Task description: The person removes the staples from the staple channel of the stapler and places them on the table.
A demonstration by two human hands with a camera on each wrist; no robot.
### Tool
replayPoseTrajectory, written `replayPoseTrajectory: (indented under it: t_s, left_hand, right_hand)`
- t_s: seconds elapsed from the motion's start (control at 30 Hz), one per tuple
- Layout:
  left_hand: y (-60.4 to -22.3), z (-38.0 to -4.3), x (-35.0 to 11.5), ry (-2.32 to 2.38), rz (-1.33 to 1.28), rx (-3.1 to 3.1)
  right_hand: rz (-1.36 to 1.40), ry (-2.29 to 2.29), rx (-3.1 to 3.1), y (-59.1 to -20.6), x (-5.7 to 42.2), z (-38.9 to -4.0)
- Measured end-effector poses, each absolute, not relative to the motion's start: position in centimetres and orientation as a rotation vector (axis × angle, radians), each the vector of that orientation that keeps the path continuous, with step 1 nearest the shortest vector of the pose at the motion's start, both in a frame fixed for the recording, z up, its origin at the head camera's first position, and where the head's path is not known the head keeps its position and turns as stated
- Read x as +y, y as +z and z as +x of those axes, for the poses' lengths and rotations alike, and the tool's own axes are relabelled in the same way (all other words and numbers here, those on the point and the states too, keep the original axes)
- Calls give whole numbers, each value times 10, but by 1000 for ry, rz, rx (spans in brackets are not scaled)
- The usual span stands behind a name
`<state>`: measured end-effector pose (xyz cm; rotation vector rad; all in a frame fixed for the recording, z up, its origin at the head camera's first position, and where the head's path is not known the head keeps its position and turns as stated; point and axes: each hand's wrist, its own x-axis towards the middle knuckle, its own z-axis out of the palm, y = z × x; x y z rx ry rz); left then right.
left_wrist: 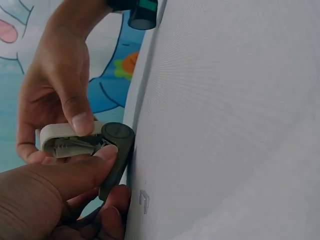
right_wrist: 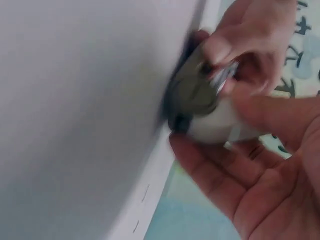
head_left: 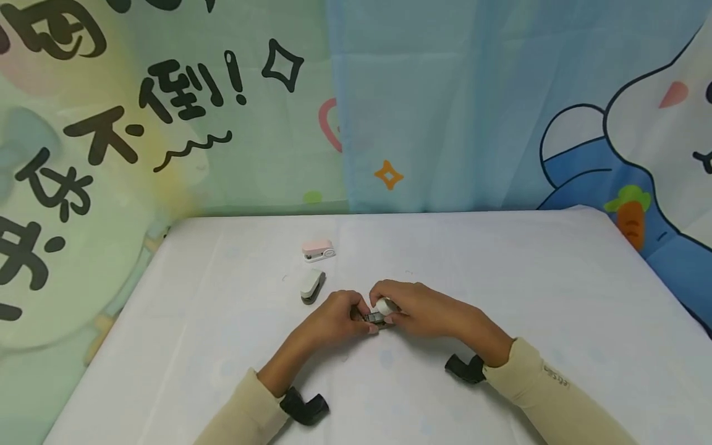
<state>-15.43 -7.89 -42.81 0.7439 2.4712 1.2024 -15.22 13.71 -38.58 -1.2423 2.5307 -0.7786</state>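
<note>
Between both hands is a small stapler (left_wrist: 118, 132), its cream top cover swung wide open from the dark grey-green base. My left hand (head_left: 340, 318) grips the base, the thumb pressing near the metal staple channel by the round hinge. The cream cover (head_left: 385, 306) is held in my right hand (head_left: 425, 309), between thumb and fingers. Inside the raised cover, metal parts and a spring show in the left wrist view. The base sits low, close over the white table. In the right wrist view the stapler is blurred.
Behind the left hand lie a grey-and-white stapler (head_left: 313, 286) and, farther back, a pink-and-white stapler (head_left: 318, 251). A few loose staples (left_wrist: 144, 201) lie on the white tabletop (head_left: 233, 346). A printed cloth backdrop (head_left: 423, 105) hangs behind the table. Black cameras (head_left: 304, 406) sit at both wrists.
</note>
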Motion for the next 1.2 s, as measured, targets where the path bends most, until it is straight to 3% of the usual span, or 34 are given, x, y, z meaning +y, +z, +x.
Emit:
replayPoseTrajectory:
  t_s: [0.23, 0.8, 1.2]
  left_hand:
    - [-426, -154, -76, 1184, 710, 2477]
    - [-429, -153, -80, 1239, 657, 2405]
    - [-428, -154, -78, 1252, 644, 2415]
  right_hand:
    - [-1152, -813, 2497, -378, 146, -159]
    - [-1024, -366, 2701, -368, 156, -158]
    - [-1210, -552, 2759, -381, 128, -146]
